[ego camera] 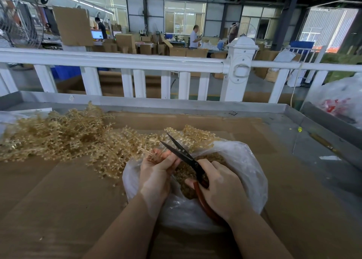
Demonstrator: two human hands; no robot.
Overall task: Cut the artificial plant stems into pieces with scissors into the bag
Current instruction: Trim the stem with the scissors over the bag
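Golden stems [64, 139] lie heaped on the cardboard-covered counter [313, 133], left of the bag [242, 161]; left hand [154, 174] pinches one sprig over the bag's mouth; right hand [221, 186] grips the scissors [182, 153], blades parted; no writing is legible.

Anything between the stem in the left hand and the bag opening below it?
Nothing visible does. The left hand pinches a pale gold plastic stem directly above the clear plastic bag, and the black-bladed scissors in the right hand stand open beside it.

Daylight from far windows [185, 18] (slightly blown out), edges bowed, foreground sharp.
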